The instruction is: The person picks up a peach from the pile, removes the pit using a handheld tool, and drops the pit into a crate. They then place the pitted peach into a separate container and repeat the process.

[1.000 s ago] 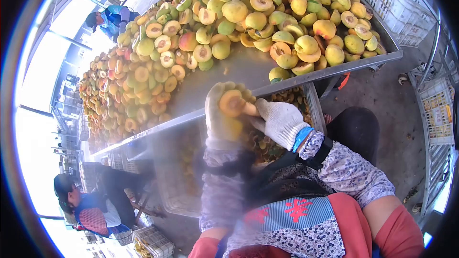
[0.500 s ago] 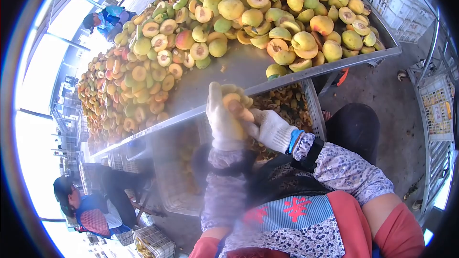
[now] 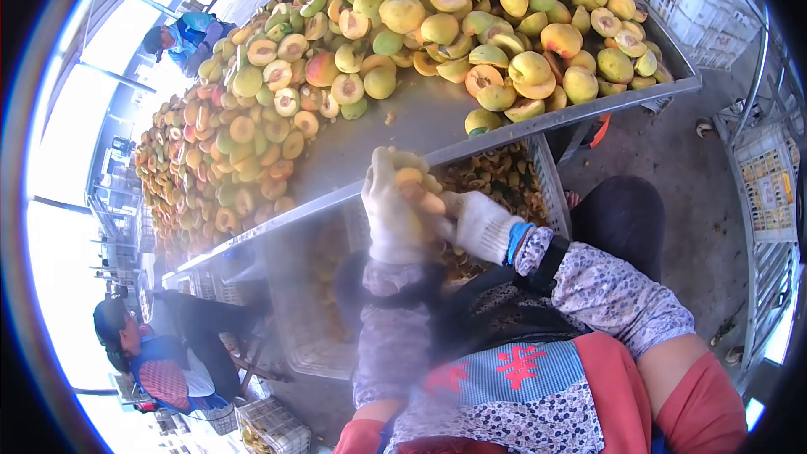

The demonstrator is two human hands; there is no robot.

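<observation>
Both my hands wear pale gloves and meet in front of the metal table's edge. Fingers of my left hand (image 3: 392, 210) are wrapped round a yellow-orange fruit piece (image 3: 415, 188). My right hand (image 3: 483, 225) is closed against the right side of that fruit; whatever it grips is hidden by the fingers and blur. Halved and whole yellow-green fruits (image 3: 403, 13) are heaped on the metal table (image 3: 420, 114) beyond my hands. Below them, partly hidden, a crate (image 3: 548, 187) holds many small fruit pieces.
Two other people sit at the left, one (image 3: 183, 40) behind the heap and one (image 3: 172, 361) nearer. White crates (image 3: 685, 8) are stacked at the top right, another crate (image 3: 767, 185) stands at the right, and one (image 3: 273, 427) sits on the floor lower left.
My hands stay together at the fruit, with small shifts of the fingers and my right hand slightly lower. The nearer person at the left has moved slightly. The view has shifted a little.
</observation>
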